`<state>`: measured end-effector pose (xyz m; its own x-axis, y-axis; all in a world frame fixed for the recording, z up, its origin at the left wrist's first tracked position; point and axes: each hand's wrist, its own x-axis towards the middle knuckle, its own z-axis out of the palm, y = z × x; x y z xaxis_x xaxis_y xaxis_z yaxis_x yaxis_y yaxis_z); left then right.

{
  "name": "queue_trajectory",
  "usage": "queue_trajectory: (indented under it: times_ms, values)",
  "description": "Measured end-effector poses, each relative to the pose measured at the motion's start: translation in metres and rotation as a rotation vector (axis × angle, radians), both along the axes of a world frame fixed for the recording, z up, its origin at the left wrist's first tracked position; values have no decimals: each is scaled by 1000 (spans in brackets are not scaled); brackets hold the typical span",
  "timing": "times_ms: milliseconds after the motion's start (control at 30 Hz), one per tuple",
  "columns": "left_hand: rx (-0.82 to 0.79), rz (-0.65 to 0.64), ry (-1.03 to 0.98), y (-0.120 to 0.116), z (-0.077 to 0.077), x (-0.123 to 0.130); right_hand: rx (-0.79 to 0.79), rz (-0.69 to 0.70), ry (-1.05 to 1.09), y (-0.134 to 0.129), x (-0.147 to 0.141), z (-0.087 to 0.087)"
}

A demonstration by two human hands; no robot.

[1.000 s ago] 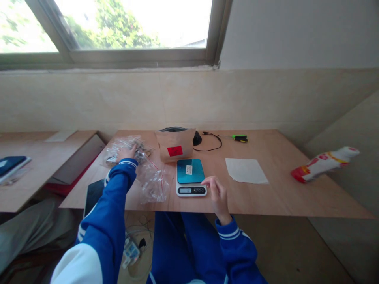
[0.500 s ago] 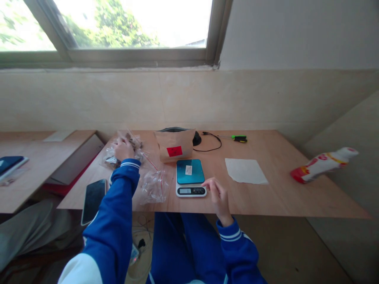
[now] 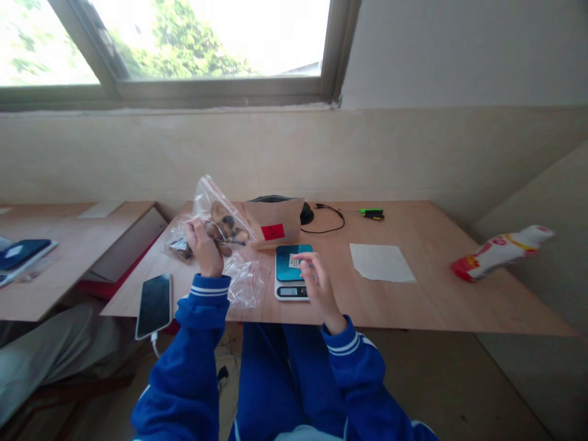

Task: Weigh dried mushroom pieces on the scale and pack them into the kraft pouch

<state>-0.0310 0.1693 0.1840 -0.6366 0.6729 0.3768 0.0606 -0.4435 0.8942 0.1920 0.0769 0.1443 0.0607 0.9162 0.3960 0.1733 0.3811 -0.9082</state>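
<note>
My left hand [image 3: 205,246] is closed on a clear zip bag [image 3: 226,219] of brown pieces that look like dried mushrooms, held tilted above the table. Behind that hand lies another clear bag [image 3: 179,244] with dark contents. A crumpled clear zip bag [image 3: 245,283] rests left of the kitchen scale [image 3: 285,269], which has a teal plate with a white label. My right hand [image 3: 316,283] hovers over the scale's right side, fingers apart and holding nothing; it hides part of the buttons. At the back of the scale stands a brown paper bag [image 3: 280,217] with a red label.
A phone [image 3: 155,305] with a white cable lies at the table's front left edge. White paper [image 3: 381,262], screwdrivers [image 3: 371,213] and a black cable [image 3: 337,225] are to the right. A red-and-white bottle [image 3: 498,252] lies far right. A person's leg [image 3: 68,361] shows at left.
My left hand has lifted the bag of brown pieces off the table and brought it rightward. The right hand has moved left and forward, over the scale.
</note>
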Motion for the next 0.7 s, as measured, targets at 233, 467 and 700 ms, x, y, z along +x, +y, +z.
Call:
queue_trajectory:
  times_ms: [233, 467, 700]
  values:
    - [-145, -150, 8, -61, -39, 44, -56, 172, -13, 20, -37, 24]
    - [-204, -119, -29, -70, -60, 49, -57, 72, 50, 20, -45, 21]
    - [-182, -211, 166, -102, -46, 68, -55, 53, 78, 9, -51, 23]
